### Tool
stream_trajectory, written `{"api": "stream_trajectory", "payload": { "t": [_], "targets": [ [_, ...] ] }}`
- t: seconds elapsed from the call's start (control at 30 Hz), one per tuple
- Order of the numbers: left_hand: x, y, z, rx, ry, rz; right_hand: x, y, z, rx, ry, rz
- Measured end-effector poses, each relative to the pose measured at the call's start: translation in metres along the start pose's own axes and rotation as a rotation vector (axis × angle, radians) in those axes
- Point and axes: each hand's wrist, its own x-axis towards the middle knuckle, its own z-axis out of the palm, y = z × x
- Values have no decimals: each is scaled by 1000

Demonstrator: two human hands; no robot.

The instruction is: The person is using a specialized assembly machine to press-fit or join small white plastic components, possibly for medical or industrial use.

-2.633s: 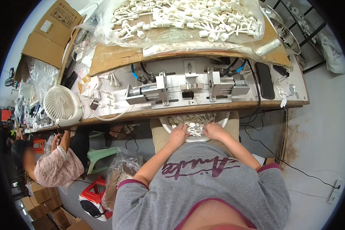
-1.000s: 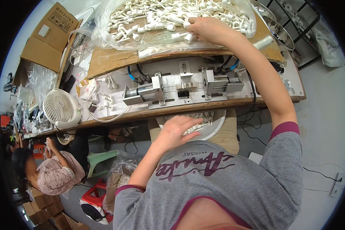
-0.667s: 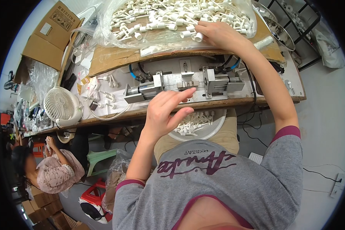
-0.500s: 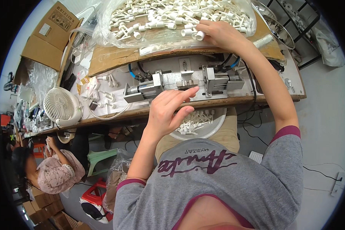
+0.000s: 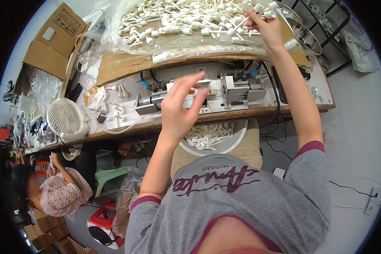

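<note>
My right hand (image 5: 264,30), raised at the right end of the heap, is closed in a pinch on white plastic caps with thin stems (image 5: 269,15); how many it holds cannot be told. Loose parts of the same kind form a large heap (image 5: 190,15) on an opened plastic bag over cardboard. My left hand (image 5: 178,103) hovers with fingers apart and nothing in it, above the near left side of a metal clamping fixture (image 5: 235,91). That hand hides part of the fixture's left cylinder and middle block. Blue and black air hoses run to both ends.
A bowl (image 5: 241,137) of white stemmed parts rests on my lap under the table edge. On the left stand a small white fan (image 5: 67,118) and an open cardboard box (image 5: 53,38). Cables hang at the right. Another person (image 5: 63,186) sits at lower left.
My right hand has moved right and away from the heap's near edge, bringing stemmed caps with it. My left hand has shifted slightly left, its thumb and fingers turned upward.
</note>
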Motion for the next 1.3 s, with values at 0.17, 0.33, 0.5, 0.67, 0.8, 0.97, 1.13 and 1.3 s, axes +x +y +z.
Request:
{"api": "stream_trajectory", "payload": {
  "t": [0.17,0.33,0.5,0.67,0.8,0.97,1.13,1.3],
  "targets": [
    [22,-7,12,-360,23,-234,-57,-39,48,314,-92,170],
    [2,7,1,-374,-82,-232,-132,-54,80,406,-195,316],
    [-41,-1,-4,-84,-155,-177,-157,-37,62,203,-147,218],
    [-73,-35,11,482,-291,21,-182,-40,62,131,-114,228],
    [-73,-34,22,669,-361,52,-196,-44,59,33,-95,170],
    [-56,-40,22,746,-391,126,-207,-42,57,-17,-100,95],
    [-53,-40,21,730,-445,80,-215,-35,59,21,-99,61],
    [-51,-41,20,679,-449,45,-218,-27,56,-271,-150,-301]
  ]
}}
